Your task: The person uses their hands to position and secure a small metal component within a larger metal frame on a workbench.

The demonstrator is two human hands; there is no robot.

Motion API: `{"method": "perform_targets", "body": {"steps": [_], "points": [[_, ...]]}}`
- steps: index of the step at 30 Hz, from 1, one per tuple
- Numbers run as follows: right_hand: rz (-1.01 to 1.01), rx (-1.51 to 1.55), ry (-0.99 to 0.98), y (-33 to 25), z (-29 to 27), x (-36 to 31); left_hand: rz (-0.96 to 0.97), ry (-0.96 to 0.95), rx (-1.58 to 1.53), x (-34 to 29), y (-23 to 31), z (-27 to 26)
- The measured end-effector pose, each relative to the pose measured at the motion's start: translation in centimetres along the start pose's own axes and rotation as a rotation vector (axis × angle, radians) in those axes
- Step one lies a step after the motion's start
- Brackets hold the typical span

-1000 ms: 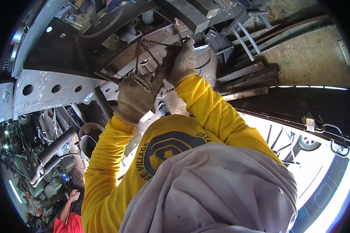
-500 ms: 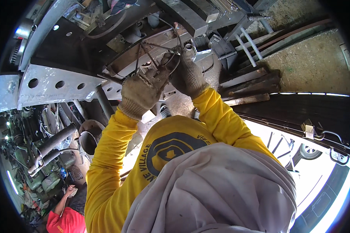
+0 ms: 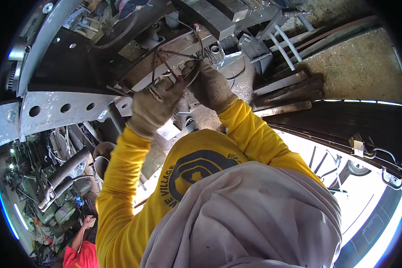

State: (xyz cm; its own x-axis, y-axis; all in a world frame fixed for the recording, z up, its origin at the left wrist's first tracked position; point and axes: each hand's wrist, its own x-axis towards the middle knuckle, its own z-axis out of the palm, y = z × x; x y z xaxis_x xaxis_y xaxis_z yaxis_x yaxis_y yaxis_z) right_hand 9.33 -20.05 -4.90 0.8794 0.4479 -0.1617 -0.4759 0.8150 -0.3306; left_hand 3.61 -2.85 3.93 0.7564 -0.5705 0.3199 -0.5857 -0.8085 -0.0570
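Observation:
My left hand (image 3: 155, 107), in a dirty knitted work glove, is closed around the lower left part of a dark thin-rod metal frame (image 3: 169, 67). The frame has straight rods meeting at a corner and a curved rod arching up on its right. My right hand (image 3: 212, 85), gloved too, grips the frame where the curved rod meets the straight ones. Its fingertips are partly hidden behind the rods. Behind the frame lies a rusty-edged steel bench or beam (image 3: 140, 67). Exactly how the fingers wrap the rods is hard to see.
A grey steel plate with round holes (image 3: 49, 110) runs along the left. Beside my right hand stand a dark vise-like block (image 3: 256, 50) and stacked metal bars (image 3: 290, 87). Pipes (image 3: 67, 167) and machinery lie lower left, near a person in a red shirt (image 3: 82, 255).
The view has shifted slightly. My left hand has moved a little left and down, while my right hand has shifted slightly left. Both keep hold of the rod frame.

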Motion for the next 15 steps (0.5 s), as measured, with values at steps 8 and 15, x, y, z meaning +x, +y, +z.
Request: {"method": "perform_targets", "body": {"steps": [8, 15], "points": [[-0.231, -0.859, -0.179, -1.4, -1.9, 1.6, -0.144, 0.086, -0.008, 1.6, 2.2, 0.8], [0.052, -0.028, -0.015, -0.8, -0.1, 0.5, -0.023, 0.078, 0.003, 1.6, -0.7, -0.3]]}}
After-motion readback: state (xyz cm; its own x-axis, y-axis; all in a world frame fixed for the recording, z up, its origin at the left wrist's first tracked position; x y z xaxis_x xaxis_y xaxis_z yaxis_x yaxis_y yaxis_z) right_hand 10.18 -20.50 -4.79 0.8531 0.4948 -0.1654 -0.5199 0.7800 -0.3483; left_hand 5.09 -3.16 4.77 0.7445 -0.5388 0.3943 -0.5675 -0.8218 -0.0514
